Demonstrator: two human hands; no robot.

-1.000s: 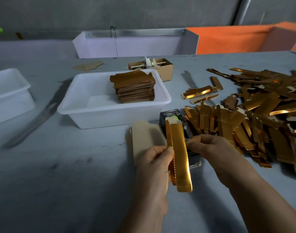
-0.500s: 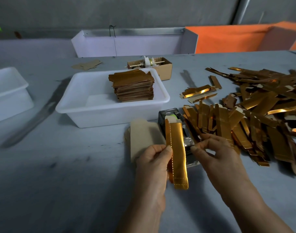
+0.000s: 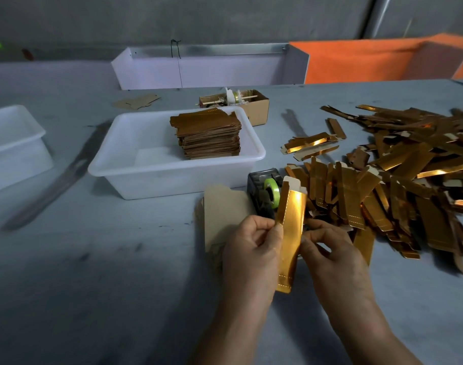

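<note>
A long gold foil carton blank (image 3: 291, 233), folded lengthwise, stands nearly upright between my hands at the centre. My left hand (image 3: 251, 248) pinches its left edge with thumb and fingers. My right hand (image 3: 333, 256) is at its right edge with fingers curled; the contact point is partly hidden. Just behind the blank sits a dark tape dispenser (image 3: 262, 188) with a green roll. A brown flat card (image 3: 222, 212) lies under my left hand.
A white tub (image 3: 125, 167) holds a stack of flat gold blanks (image 3: 209, 135). A big loose heap of gold blanks (image 3: 398, 175) covers the right of the grey table. Another white tub (image 3: 11, 143) is at the left, a small cardboard box (image 3: 256, 104) behind.
The gold blank has tilted and shifted slightly right, uncovering the green tape roll. My right hand left the blank, reached toward the dispenser, then came back to the blank's right edge.
</note>
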